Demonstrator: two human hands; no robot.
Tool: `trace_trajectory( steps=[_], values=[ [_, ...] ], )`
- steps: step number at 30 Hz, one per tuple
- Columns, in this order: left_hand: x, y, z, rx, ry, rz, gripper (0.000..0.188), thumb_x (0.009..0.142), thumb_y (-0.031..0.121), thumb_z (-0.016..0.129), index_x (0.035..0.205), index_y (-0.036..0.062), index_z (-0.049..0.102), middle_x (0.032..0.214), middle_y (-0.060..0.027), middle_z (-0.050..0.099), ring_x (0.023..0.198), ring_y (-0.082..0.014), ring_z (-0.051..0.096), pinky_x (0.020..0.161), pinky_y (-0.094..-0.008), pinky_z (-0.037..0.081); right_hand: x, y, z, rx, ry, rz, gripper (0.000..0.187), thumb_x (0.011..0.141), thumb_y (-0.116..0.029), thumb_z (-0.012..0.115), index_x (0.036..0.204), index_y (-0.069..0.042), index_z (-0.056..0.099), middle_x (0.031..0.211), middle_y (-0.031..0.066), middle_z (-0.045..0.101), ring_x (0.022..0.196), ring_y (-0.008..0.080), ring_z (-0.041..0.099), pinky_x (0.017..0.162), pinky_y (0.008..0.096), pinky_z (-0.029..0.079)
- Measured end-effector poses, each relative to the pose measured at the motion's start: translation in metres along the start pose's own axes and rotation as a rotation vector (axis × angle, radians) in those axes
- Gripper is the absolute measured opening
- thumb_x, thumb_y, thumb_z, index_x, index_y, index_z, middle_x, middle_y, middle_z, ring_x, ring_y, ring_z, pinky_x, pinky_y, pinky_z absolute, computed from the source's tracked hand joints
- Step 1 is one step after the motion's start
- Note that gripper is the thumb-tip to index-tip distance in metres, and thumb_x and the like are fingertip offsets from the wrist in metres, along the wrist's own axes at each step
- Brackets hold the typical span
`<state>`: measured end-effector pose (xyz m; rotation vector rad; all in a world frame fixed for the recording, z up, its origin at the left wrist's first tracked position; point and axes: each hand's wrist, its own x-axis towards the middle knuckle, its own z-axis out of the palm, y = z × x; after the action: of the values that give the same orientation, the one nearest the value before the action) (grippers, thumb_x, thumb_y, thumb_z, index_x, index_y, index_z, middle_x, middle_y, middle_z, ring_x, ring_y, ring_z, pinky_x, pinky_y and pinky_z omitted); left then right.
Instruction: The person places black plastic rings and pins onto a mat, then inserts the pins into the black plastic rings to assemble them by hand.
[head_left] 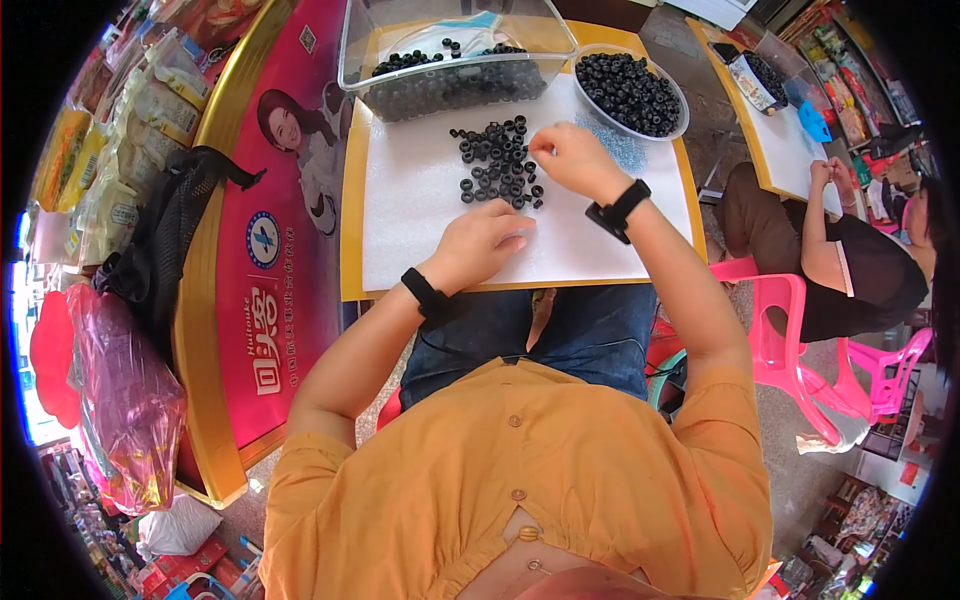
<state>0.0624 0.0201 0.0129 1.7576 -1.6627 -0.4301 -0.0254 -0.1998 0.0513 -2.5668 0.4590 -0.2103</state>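
A loose heap of small black ring-shaped pieces [497, 160] lies on the white sheet of the table in front of me. At the heap's near edge rests my left hand [474, 246], its thumb apart from the bent fingers and nothing visible in it. My right hand [580, 160] is just right of the heap, with thumb and fingertips pinched together; whatever they hold is too small or hidden to make out. Beyond the right hand stands a clear round tub [682, 125] full of the same black pieces. Tiny light-blue grains [622, 150] are spread beside it.
A clear rectangular bin [560, 50] with more black pieces stands at the table's far left. A pink panel with a gold edge [200, 300] rises close on the left. To the right, another person [850, 250] sits at a second table [745, 110], near pink plastic chairs [780, 300].
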Motion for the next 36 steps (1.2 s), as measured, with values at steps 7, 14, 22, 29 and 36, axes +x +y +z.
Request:
trace_trajectory(
  steps=[7,14,22,29,36],
  values=[
    [-0.005,-0.004,-0.003,-0.101,0.051,0.049,0.023,0.088,0.016,0.069,0.11,0.0108,0.072,0.107,-0.0101,0.064,0.093,-0.0322,0.064,0.08,-0.04,0.053,0.03,0.009,0.008,-0.196,-0.026,-0.016,0.02,0.081,-0.015,0.065,0.095,-0.003,0.072,0.101,0.0173,0.065,0.096,0.0343,0.064,0.087,0.0413,0.051],
    [0.036,-0.017,-0.056,-0.133,0.108,-0.053,0.026,0.087,0.014,0.072,0.112,0.0066,0.072,0.096,-0.013,0.066,0.086,-0.0253,0.064,0.076,-0.0346,0.053,0.003,0.009,-0.008,-0.059,0.113,-0.047,0.021,0.083,-0.019,0.063,0.094,-0.003,0.072,0.094,0.0167,0.07,0.09,0.0339,0.067,0.082,0.0419,0.053],
    [0.117,-0.044,-0.063,0.247,0.029,-0.087,0.017,0.086,0.017,0.064,0.095,0.007,0.075,0.102,-0.017,0.069,0.096,-0.0378,0.064,0.086,-0.0439,0.052,-0.101,0.01,-0.008,0.181,0.09,0.27,0.02,0.084,-0.018,0.065,0.094,-0.002,0.07,0.091,0.0141,0.071,0.084,0.0265,0.068,0.077,0.0358,0.054],
    [0.15,-0.03,-0.04,0.456,-0.004,-0.081,0.018,0.083,0.011,0.059,0.09,0.006,0.075,0.104,-0.016,0.07,0.101,-0.0363,0.066,0.087,-0.0442,0.054,-0.14,0.023,0.019,0.32,0.313,0.289,0.019,0.087,-0.016,0.069,0.101,-0.003,0.071,0.09,0.0078,0.067,0.078,0.0154,0.064,0.073,0.0284,0.052],
    [0.167,-0.038,-0.026,0.666,-0.018,-0.043,0.022,0.079,0.006,0.057,0.092,0.0039,0.075,0.103,-0.0172,0.071,0.102,-0.0365,0.068,0.086,-0.0441,0.055,-0.136,0.015,0.027,0.113,0.413,0.141,0.015,0.089,-0.02,0.068,0.098,-0.01,0.075,0.086,0.0068,0.064,0.079,0.0242,0.064,0.071,0.0341,0.052]
  ],
)
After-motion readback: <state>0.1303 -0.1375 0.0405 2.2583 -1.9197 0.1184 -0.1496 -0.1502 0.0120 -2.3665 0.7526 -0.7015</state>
